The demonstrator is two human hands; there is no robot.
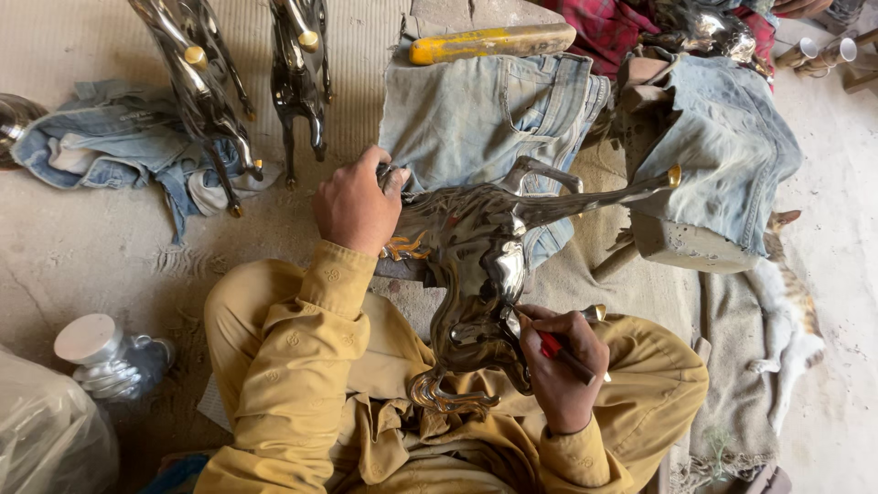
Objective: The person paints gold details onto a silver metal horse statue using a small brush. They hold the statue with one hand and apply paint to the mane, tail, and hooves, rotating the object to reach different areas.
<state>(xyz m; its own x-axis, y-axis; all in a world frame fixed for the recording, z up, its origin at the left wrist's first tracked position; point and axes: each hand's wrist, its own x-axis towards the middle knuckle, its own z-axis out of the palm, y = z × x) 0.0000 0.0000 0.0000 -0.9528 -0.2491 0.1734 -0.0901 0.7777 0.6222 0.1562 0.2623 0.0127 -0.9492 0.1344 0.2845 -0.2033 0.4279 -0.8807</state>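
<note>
While left hand (355,206) steadies metal horse (476,265), right hand (562,366) grips red tool (551,346).

You wear a loose mustard-yellow garment with long sleeves, faintly patterned with small woven motifs and creased at the elbows. Both cuffs end at the wrists, leaving your left hand (355,203) and right hand (562,366) bare.

Polished chrome horse figurine (485,265) lying across the lap (legs outstretched), red-handled tool (560,352) at its belly

Dusty sandy floor (82,247), woven mat (366,55), daylight from right.
</note>
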